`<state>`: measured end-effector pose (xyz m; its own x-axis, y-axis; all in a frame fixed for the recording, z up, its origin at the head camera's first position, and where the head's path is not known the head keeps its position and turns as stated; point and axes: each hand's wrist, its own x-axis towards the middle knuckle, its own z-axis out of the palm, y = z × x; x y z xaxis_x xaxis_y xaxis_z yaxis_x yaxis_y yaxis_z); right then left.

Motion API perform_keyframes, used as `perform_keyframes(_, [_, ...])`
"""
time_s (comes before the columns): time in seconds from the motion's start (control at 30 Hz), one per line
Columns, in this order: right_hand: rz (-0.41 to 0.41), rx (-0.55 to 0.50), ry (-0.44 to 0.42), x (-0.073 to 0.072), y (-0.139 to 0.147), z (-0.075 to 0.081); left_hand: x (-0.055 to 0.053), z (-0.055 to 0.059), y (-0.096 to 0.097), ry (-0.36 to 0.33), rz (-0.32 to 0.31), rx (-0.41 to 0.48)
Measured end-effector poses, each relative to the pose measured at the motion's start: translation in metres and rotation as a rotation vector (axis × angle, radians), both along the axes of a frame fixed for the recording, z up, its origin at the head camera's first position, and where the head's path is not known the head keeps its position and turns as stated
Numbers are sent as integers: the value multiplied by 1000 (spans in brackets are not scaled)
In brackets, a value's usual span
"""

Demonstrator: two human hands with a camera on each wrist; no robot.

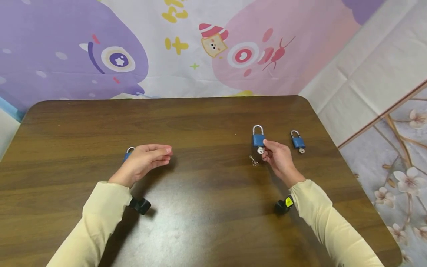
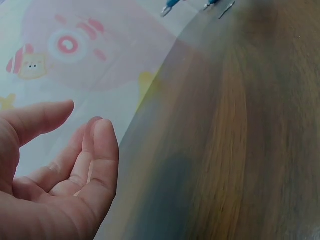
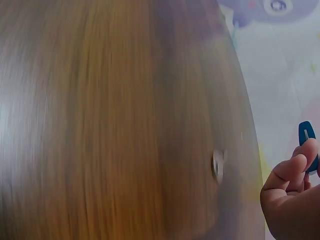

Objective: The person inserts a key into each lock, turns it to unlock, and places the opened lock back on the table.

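My right hand (image 1: 281,160) pinches a blue padlock (image 1: 258,140) at its lower right corner. The padlock's silver shackle points away from me, and a key (image 1: 260,150) hangs at its bottom end. In the right wrist view the thumb and fingers hold the blue body (image 3: 305,131) at the right edge. Just below this padlock on the table lie small loose keys (image 1: 254,161). My left hand (image 1: 143,161) hovers over the table with nothing in it, thumb and fingers loosely bent and apart in the left wrist view. Behind it, another blue padlock (image 1: 127,155) is partly hidden.
To the right of my right hand, a third blue padlock (image 1: 298,142) lies on the brown wooden table (image 1: 200,126) with a key at its bottom. A cartoon cloth (image 1: 186,74) hangs behind the far edge, and a pale panel (image 1: 360,74) stands along the right side.
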<state>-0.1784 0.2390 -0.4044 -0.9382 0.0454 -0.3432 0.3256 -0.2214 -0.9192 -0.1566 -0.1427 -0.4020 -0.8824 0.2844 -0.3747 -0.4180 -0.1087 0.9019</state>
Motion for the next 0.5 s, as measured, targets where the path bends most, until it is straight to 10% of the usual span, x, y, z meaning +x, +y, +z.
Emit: perform_keyframes(0.5, [-68, 76, -66, -11, 65, -12, 9, 3, -48, -5, 101, 31])
